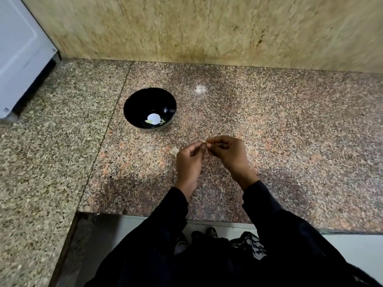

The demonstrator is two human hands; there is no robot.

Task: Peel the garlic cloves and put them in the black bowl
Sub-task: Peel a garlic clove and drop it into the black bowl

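Observation:
A small garlic clove (205, 142) is pinched between the fingertips of both hands above the speckled granite counter (290, 131). My left hand (189, 160) holds it from the left and my right hand (227, 153) from the right, fingers curled. Most of the clove is hidden by the fingers. The black bowl (132, 104) stands to the upper left of my hands, with a few pale garlic pieces (148, 121) lying at its bottom beside a bright reflection. A scrap of garlic skin (174, 150) lies on the counter just left of my left hand.
A white appliance (20, 54) stands at the far left against the beige stone wall (228, 27). The counter's front edge (207, 219) runs below my forearms, with an L-shaped return on the left. A light glare spot (200, 89) shows right of the bowl.

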